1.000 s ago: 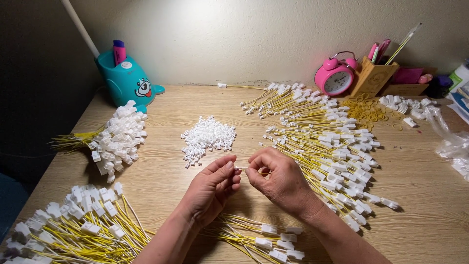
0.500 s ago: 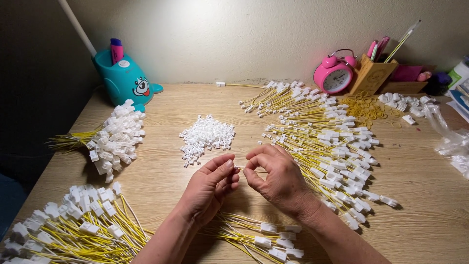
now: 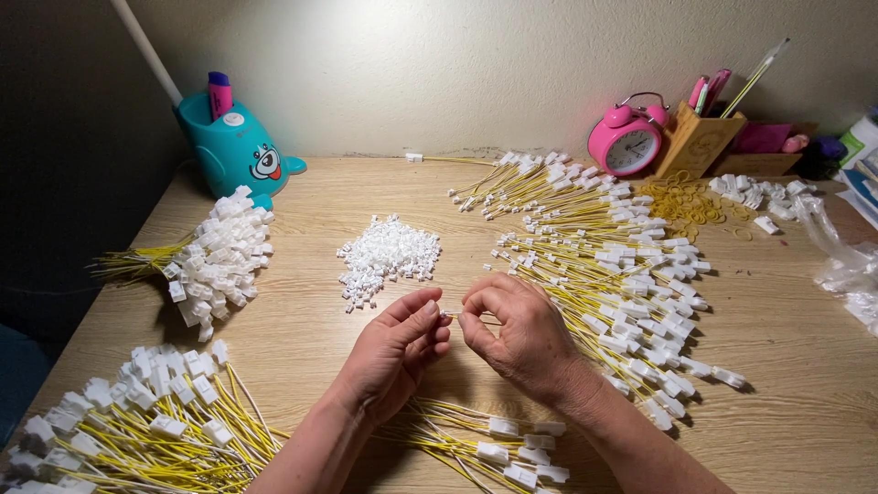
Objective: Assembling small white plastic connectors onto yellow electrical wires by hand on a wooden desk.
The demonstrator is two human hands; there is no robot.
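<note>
My left hand [image 3: 395, 352] and my right hand [image 3: 512, 329] meet fingertip to fingertip above the wooden table [image 3: 302, 210], pinching a thin yellow wire with a small white connector [image 3: 448, 316] between them. Just beyond the hands lies a pile of small white plastic connectors [image 3: 389, 256]. A wide spread of yellow wires with white plugs [image 3: 613, 256] lies to the right of my right hand. A few finished wires [image 3: 498, 444] lie under my forearms.
Bundles of yellow wires with white plugs lie at the left [image 3: 215, 261] and near left [image 3: 137, 416]. At the back stand a teal toy-shaped holder [image 3: 236, 146], a pink alarm clock [image 3: 626, 142] and a wooden pen holder [image 3: 700, 137]. Rubber bands [image 3: 681, 201] and clear bags [image 3: 846, 265] sit right.
My hands stay together in the same spot; the fingers have shifted slightly on the small piece. Nothing else on the table has moved.
</note>
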